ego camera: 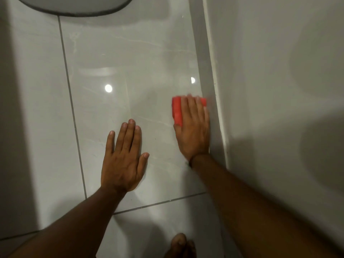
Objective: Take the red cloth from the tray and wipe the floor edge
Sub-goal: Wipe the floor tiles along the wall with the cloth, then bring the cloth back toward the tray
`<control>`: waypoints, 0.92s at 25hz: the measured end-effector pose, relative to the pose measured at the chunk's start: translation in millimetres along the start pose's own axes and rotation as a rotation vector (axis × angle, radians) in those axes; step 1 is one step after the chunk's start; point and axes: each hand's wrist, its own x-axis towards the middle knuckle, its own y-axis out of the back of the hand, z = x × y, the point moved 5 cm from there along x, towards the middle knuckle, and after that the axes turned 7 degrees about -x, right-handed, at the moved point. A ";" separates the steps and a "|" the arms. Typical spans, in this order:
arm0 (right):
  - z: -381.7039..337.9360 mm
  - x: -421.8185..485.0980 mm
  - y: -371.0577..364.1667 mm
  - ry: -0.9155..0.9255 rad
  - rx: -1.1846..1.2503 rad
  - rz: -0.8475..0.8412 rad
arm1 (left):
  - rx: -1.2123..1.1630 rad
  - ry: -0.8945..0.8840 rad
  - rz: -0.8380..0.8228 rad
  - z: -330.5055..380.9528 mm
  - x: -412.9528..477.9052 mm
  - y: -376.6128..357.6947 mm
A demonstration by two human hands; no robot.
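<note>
The red cloth (pixel 177 111), folded flat, lies on the glossy grey floor tile right beside the floor edge (pixel 214 112), a grey skirting strip along the white wall. My right hand (pixel 193 131) presses flat on top of the cloth, fingers together, with its outer side against the skirting. Most of the cloth is hidden under that hand; red shows to the left of my fingers and at a corner by the skirting. My left hand (pixel 123 157) rests flat on the tile to the left, fingers apart, holding nothing.
A dark-rimmed round object (pixel 78 10) sits at the top left. Grout lines cross the floor tiles (pixel 115 58). The white wall (pixel 279 90) fills the right side. My bare foot (pixel 181 246) shows at the bottom edge. No tray is visible.
</note>
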 end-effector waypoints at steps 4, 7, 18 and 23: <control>-4.0 42.7 10.3 0.017 0.028 0.054 | -0.007 0.012 -0.008 2.1 -1.4 3.5; 9.5 -22.6 -3.1 0.046 0.092 0.071 | -0.007 0.039 -0.073 2.4 2.3 -0.5; -27.4 -75.5 182.1 0.055 0.220 -0.219 | 0.044 0.139 -0.071 73.2 -19.1 212.0; -94.6 43.6 326.0 0.134 0.210 -0.008 | 0.041 0.148 0.036 73.7 81.7 354.9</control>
